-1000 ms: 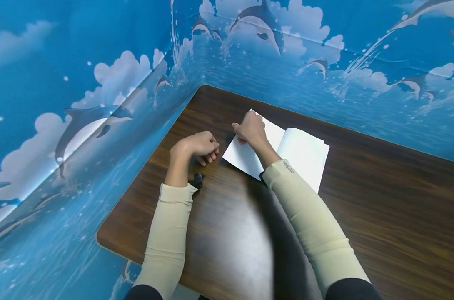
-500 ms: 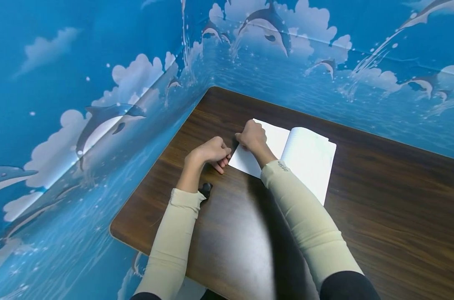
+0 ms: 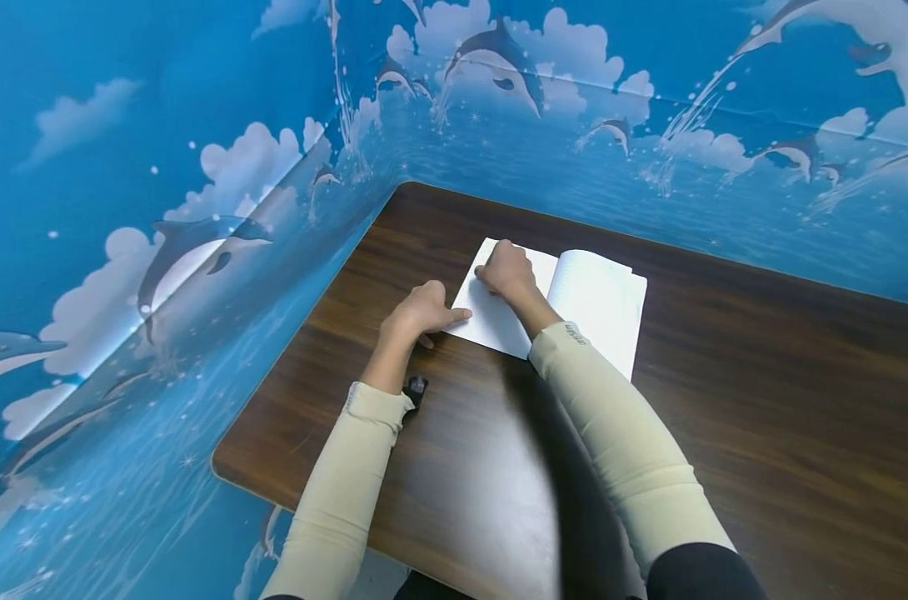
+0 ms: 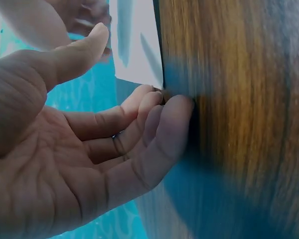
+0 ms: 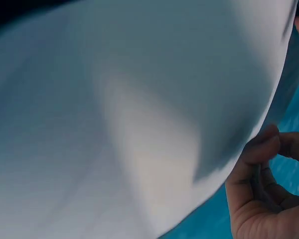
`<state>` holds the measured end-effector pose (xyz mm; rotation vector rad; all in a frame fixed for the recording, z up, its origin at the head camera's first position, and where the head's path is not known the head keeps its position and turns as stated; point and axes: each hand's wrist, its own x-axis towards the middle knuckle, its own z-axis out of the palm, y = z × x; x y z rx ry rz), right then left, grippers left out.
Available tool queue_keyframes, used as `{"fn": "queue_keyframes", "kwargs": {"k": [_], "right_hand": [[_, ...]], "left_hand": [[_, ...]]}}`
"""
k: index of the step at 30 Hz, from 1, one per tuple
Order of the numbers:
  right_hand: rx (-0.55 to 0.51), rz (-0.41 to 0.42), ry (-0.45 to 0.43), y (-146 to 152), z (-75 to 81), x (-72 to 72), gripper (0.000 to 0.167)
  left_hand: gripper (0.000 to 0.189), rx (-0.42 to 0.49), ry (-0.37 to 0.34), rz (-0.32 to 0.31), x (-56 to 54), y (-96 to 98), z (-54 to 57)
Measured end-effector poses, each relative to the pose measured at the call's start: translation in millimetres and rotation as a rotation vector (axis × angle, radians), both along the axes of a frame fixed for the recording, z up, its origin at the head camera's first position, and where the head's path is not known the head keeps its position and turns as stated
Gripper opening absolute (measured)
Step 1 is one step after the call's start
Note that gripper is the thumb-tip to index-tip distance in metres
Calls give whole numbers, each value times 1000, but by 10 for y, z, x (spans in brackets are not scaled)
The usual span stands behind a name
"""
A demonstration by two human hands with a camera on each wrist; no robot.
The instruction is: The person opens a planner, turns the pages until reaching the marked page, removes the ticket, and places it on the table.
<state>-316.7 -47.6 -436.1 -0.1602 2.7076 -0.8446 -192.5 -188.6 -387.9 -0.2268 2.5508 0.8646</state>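
An open notebook (image 3: 600, 304) with white, faintly lined pages lies on the brown wooden table. My right hand (image 3: 510, 271) reaches over its left page (image 3: 499, 321), fingers curled, with thumb and forefinger together at the page's outer edge. In the right wrist view, that thumb and finger of the right hand (image 5: 269, 184) pinch at the edge of the white sheet (image 5: 154, 124). My left hand (image 3: 421, 310) is at the page's near left corner, thumb stretched out toward it. In the left wrist view, the left hand (image 4: 99, 134) has loosely bent fingers touching the table beside the paper corner (image 4: 139, 69).
The brown table (image 3: 761, 400) extends to the right of the notebook. Blue dolphin-patterned sheeting (image 3: 499, 150) stands along its far and left edges. A small black device (image 3: 415, 390) sits at the left wrist, by the cream sleeve (image 3: 341, 483).
My left hand has moved right to the page corner and its thumb has stretched out. The right hand remains at the left page, with the sheet now lying lower. The head view has shifted slightly.
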Motion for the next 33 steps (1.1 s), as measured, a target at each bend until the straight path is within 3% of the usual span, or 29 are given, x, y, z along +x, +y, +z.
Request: {"fn": "queue_keyframes", "kwargs": {"k": [4,9,16,21,25,33], "right_hand": [[-8,-24,71,314,358,262,25],[23,-31,121,716,474,345,20],[32,-36,125,1223,500,362,26],[61,-98,70,1545,489,394,38],[130,-144,55,1781,446,432,47],[215,-142,53,2165,318,529,56]], "left_hand": [[42,-3,14,4,14,-1,-13],[37,-5,-2,8,5,-30,7],[44,-16,-13,-15,-6,-22,39],[43,-2,-25,-4,6,20,13],[46,11,-19,8,15,53,-12],[44,28,-11,24,10,115,-17]]}}
